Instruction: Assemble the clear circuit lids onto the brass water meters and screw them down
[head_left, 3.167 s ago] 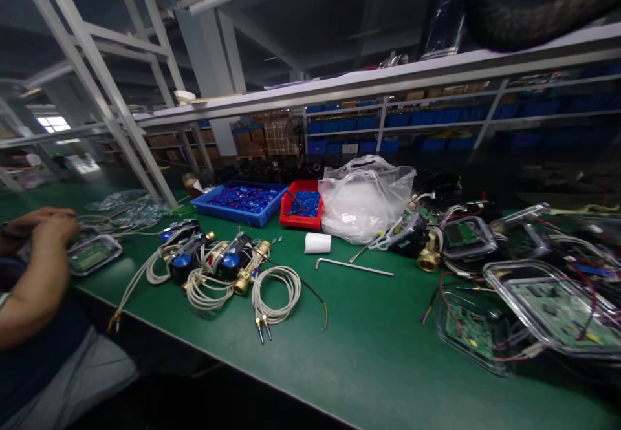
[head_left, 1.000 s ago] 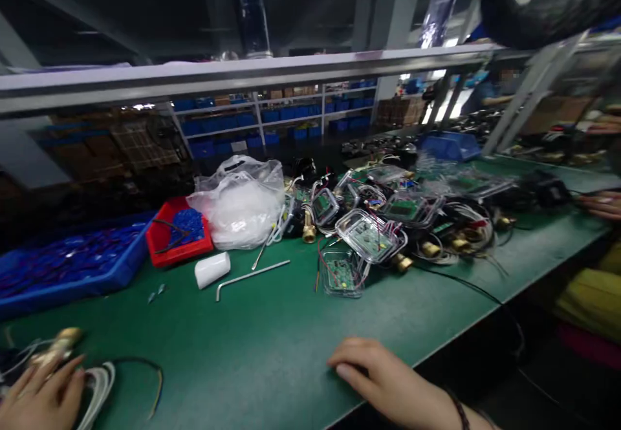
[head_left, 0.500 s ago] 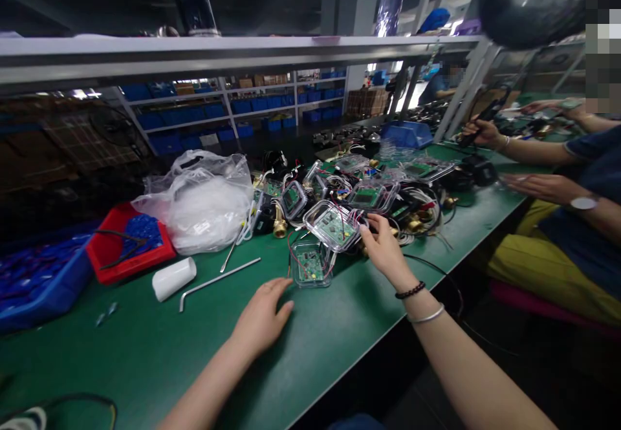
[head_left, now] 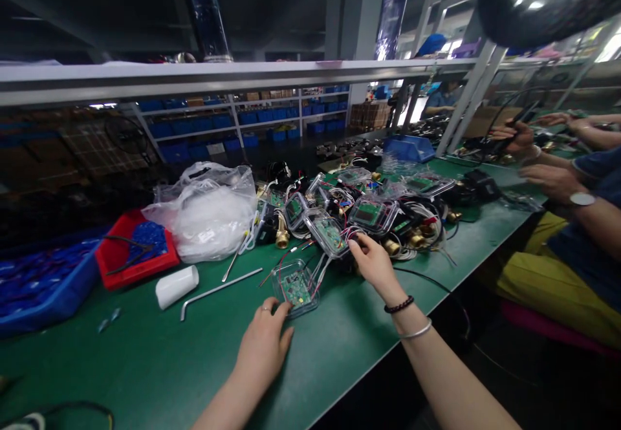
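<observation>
A clear plastic case with a green circuit board (head_left: 297, 286) lies on the bench near its front edge, wires trailing from it toward the pile. My left hand (head_left: 264, 336) has its fingertips and thumb closed at the near left corner of this case. Behind it, a second clear case with a circuit board (head_left: 326, 231) leans tilted against the pile. The fingers of my right hand (head_left: 372, 260) are curled at its right edge, beside red and white wires; their exact grip is partly hidden. Brass fittings (head_left: 392, 246) show just behind my right hand.
Left of the pile are a bag of white pieces (head_left: 208, 213), a red bin (head_left: 138, 278), a blue bin (head_left: 58, 297), a white cylinder (head_left: 177, 286) and a hex key (head_left: 218, 291). A shelf edge (head_left: 242, 74) spans above. A co-worker's hands (head_left: 548, 181) are at right.
The front case has slid left and nearer to me, turning slightly, with my left hand now at its corner. My right hand and the tilted case have shifted a little left. The camera view has tipped up.
</observation>
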Motion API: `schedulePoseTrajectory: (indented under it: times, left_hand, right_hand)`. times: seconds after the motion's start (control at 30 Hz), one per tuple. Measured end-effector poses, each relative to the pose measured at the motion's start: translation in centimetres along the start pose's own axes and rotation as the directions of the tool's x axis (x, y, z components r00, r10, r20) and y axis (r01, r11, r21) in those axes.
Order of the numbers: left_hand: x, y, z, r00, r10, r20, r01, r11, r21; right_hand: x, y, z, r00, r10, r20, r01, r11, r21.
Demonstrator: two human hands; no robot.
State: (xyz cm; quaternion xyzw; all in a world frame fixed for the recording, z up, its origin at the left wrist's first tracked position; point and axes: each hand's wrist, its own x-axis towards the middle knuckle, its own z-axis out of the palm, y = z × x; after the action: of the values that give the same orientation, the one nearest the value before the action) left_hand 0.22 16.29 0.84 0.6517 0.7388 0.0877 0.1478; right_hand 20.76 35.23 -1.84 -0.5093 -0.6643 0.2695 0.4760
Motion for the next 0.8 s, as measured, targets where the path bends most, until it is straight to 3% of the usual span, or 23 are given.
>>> schedulePoseTrajectory:
  times: [0.23,0.43,0.53,0.63,0.8]
  left_hand:
    - [-0.2,1.0,-0.5,0.999,-0.02,0.041,0.019,1.0,0.021]
    - [-0.3,0.6,-0.1,1.0,-0.021,0.024,0.019,0.998,0.067]
    - [0.0,0.4,0.0,1.0,-0.004,-0.004,0.005,0.994,0.109]
    - [0.2,0.5,0.0,1.0,-0.01,-0.006,0.011,0.992,0.126]
    - [-0.3,0.8,-0.6,0.999,-0.042,-0.017,0.043,0.992,0.121]
  right_hand:
    - [0.6,-0.6,-0.9,0.999,-0.012,0.04,0.016,0.997,-0.079]
    - [-2.6,-5.5,-1.7,0.972,-0.218,0.087,0.232,0.946,-0.226]
    - [-2.4,-7.4,-1.1,0.955,-0.271,0.124,0.293,0.93,-0.222]
    - [0.3,-8.1,-1.3,0.97,-0.216,0.114,0.233,0.957,-0.171]
    - [5.8,-7.3,-3.6,0.997,0.022,0.069,-0.024,0.999,0.028]
